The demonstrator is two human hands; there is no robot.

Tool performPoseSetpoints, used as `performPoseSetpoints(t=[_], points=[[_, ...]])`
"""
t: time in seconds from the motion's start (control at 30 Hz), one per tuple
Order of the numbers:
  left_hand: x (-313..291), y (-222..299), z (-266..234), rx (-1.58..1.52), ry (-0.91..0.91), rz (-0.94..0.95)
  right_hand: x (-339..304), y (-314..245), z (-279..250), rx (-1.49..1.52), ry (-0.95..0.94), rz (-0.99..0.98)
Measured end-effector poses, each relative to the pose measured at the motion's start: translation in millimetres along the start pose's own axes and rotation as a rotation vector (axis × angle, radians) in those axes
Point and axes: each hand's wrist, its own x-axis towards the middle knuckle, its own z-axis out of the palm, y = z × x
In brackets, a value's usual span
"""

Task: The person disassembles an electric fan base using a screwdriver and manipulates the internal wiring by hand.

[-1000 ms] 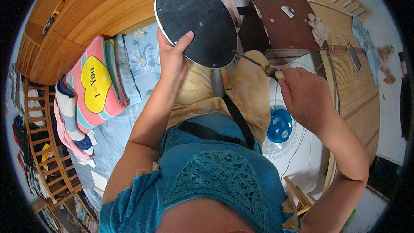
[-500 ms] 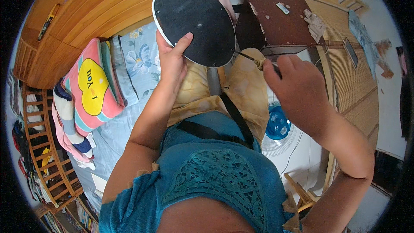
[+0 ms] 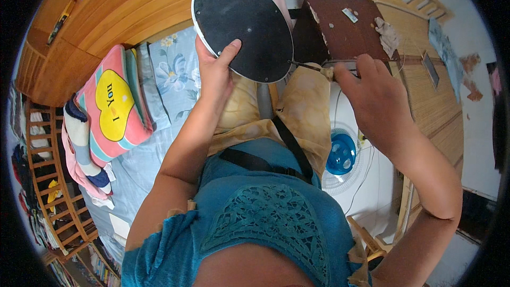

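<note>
An oval black panel with a white rim is held up in front of me, with small screws spaced near its edge. My left hand grips its lower left side, the thumb lying on the black face and the fingers behind it. My right hand is closed around the handle of a screwdriver. The dark shaft points left, and its tip meets the panel's lower right edge beside a screw. Most of the handle is hidden by my fingers.
Below the panel are my knees in yellow trousers. A bed with a folded pink blanket lies to the left. On the right stand a worn dark-red cabinet, a blue-centred fan and a mat-covered wooden bed.
My right hand has turned and shifted slightly right and up, and the screwdriver lies more level. Its tip stays at the panel's edge. My left hand keeps the same grip.
</note>
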Motion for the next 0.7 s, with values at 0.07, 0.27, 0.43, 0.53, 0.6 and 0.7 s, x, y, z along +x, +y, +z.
performPoseSetpoints(t=[0.07, 0.27, 0.43, 0.53, 0.6, 0.7], points=[[1.8, -2.1, -1.1, 0.017, -0.006, 0.0, -2.0, -2.4, 2.6, 0.087, -0.079, 0.112], [1.3, -2.3, -14.4, -0.013, -0.043, -0.059, 0.7, 3.6, 4.6, 0.046, -0.03, 0.023], [-2.4, 2.0, -12.4, -0.025, -0.044, -0.06, 1.0, -2.9, -0.6, -0.088, 0.065, -0.029], [-1.6, 4.8, -15.0, -0.032, -0.019, -0.067, -2.5, -10.2, -3.6, -0.027, -0.197, 0.055], [0.7, 7.7, -19.9, -0.049, -0.03, -0.063, -2.4, -10.0, -4.7, 0.062, -0.264, 0.074], [-1.0, 12.2, -22.2, -0.088, -0.027, -0.086, 2.9, -5.3, -7.2, 0.108, -0.074, 0.003]])
